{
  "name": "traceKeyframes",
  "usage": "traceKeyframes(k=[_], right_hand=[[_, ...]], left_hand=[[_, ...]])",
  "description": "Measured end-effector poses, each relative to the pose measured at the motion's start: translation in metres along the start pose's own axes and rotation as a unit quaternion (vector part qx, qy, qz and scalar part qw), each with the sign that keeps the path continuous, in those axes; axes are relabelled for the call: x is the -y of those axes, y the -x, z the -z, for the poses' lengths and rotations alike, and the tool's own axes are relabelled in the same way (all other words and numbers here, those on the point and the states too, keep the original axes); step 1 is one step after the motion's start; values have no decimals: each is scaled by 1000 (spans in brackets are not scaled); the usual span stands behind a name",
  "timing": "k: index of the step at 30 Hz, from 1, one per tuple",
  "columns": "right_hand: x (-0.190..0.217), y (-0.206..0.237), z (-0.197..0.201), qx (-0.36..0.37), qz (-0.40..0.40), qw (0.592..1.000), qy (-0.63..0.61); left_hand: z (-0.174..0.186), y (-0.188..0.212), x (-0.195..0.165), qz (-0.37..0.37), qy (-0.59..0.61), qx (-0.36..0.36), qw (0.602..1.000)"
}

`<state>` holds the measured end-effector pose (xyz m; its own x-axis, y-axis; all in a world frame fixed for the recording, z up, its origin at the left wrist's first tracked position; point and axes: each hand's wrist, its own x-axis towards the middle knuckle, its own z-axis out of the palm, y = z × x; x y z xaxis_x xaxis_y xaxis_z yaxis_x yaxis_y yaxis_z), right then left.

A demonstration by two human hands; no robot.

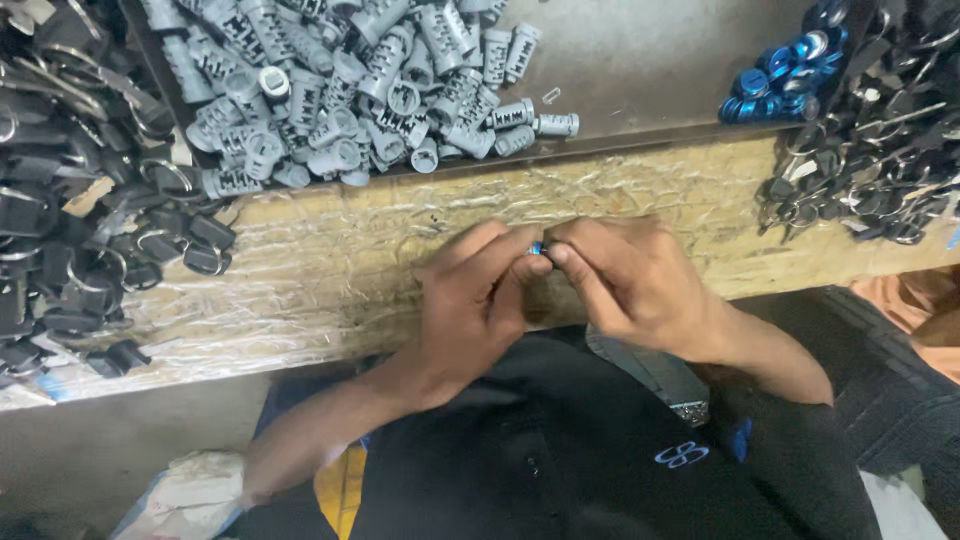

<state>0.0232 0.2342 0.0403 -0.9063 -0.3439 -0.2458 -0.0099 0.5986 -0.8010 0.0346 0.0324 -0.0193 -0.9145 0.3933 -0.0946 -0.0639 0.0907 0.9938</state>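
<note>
Small assembly workshop, worn wooden worktop [330, 270], heap of grey lock cylinders [360, 90], piles of black parts with rings [70, 200], blue discs [780, 75]

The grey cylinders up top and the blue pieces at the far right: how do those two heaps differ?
The grey cylinders are long, matte and notched along their sides; the blue pieces are flat, round and shiny. The grey heap is large and sprawls across the tray; the blue heap is small and tightly bunched. Both are loose piles on the same metal tray, beyond the left hand and right hand, which pinch a small blue part.
</note>
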Motion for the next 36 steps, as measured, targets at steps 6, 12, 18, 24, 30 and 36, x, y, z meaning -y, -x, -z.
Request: traceKeyframes(k=[6, 12, 18, 24, 30, 36], right_hand=[[-35, -33, 70, -172, 50, 959, 221], [-78, -54, 58, -163, 62, 907, 383], [-25, -90, 48, -177, 122, 892, 398], [24, -40, 25, -73, 467, 826, 307], [39, -20, 18, -85, 438, 833, 328], [-37, -38, 56, -76, 219, 941, 248]], left_hand=[[-7, -18, -12, -128, -218, -48, 966], [8, -9, -7, -101, -206, -38, 973], [27, -14, -16, 69, 66, -79, 992], [47, -27, -5, 115, 258, 197, 939], [45, -16, -3, 0, 403, 212, 891], [43, -8, -13, 57, 208, -56, 975]])
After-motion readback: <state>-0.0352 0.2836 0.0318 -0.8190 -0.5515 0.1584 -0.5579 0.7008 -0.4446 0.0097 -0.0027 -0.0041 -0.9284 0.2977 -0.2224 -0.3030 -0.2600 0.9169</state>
